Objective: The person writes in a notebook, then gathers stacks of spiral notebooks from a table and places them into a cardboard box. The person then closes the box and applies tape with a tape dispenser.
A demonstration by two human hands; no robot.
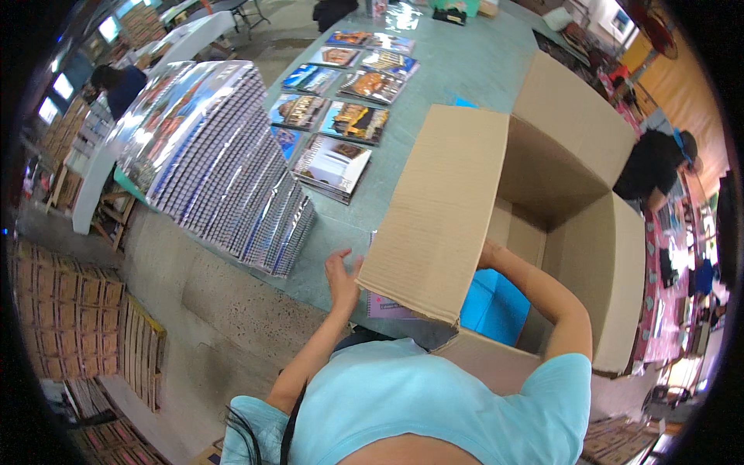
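A large open cardboard box (573, 159) stands at the table's front edge, with flaps folded out. My right hand (490, 253) reaches into it; the near-left flap hides most of its fingers. Below that hand a bright blue sheet or folder (496, 310) lies inside the box. My left hand (341, 277) is beside the same flap's left corner, fingers apart and slightly curled, with nothing visible in it. Partly under the flap lies a pink-purple printed booklet (387, 307). Left of my left hand rises a tall, leaning stack of plastic-wrapped spiral-bound books (240, 167).
Small piles of picture-covered booklets (333, 164) lie in rows along the green table (434, 70). At left, stacked brown cartons (66, 294) and a wooden pallet (143, 349) stand on the floor. People work at far left and at right.
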